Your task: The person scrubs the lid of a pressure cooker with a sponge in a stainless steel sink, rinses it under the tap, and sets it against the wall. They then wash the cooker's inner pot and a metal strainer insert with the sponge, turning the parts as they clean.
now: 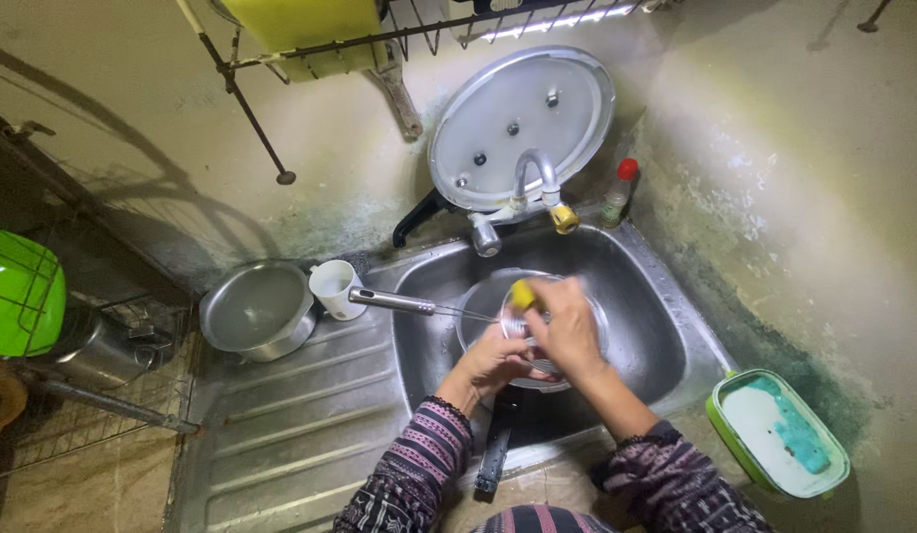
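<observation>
In the steel sink basin (646, 296), at centre, the left hand (493, 357) grips the rim of a round steel pan (478, 301) with a black handle. The right hand (567, 326), at its 2 o'clock, has its fingers closed around a yellow scrubbing sponge (522, 293). A white mug (333, 286) and a round steel bowl (256, 309) stand at 9 o'clock on the ribbed draining surface (291, 434).

We wear long sleeves patterned in dark purple, pink and black bands, the cuffs edged in dark trim at the wrists of our bare left hand (493, 360) and right hand (567, 331).
</observation>
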